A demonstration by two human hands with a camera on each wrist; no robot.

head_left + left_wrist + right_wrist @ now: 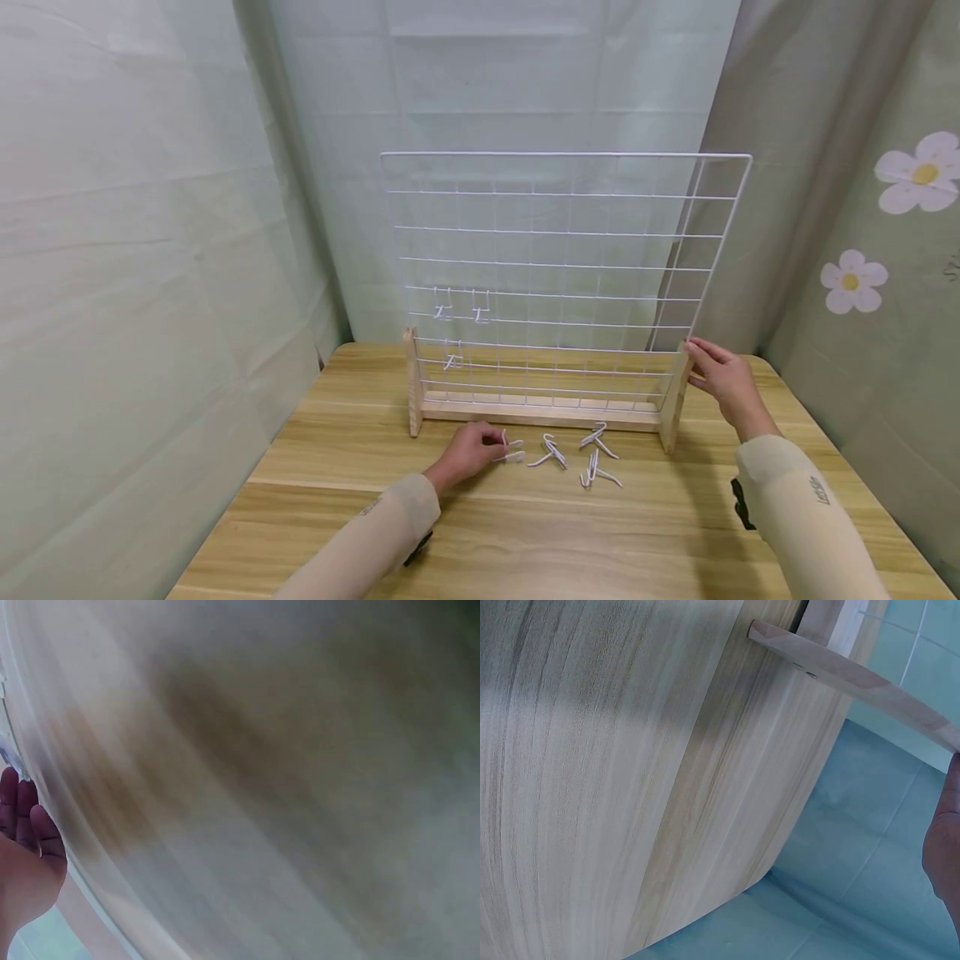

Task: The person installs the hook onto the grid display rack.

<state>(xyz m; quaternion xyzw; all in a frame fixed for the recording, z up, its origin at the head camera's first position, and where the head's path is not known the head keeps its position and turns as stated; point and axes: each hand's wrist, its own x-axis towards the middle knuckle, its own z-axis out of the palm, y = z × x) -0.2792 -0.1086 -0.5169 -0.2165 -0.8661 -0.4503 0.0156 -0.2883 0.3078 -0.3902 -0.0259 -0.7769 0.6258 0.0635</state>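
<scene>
A white wire grid panel (570, 195) stands upright in a wooden base (540, 412) on the table. My left hand (468, 450) pinches a white wire hook (516, 456) low over the table, in front of the base's left half. At the right, my right hand (726, 383) grips the top of the wooden side piece (672, 408); that piece also crosses the upper right of the right wrist view. Three white hooks hang on the grid's lower left: one hook (442, 312), a second hook (481, 315) beside it, and a lower hook (452, 361).
Loose white hooks lie before the base: one hook (551, 451) near the left hand, another hook (598, 437) further right, and a third hook (595, 475) closer to me. Pale curtains (480, 75) surround the wood-grain table (562, 542) at the back and sides.
</scene>
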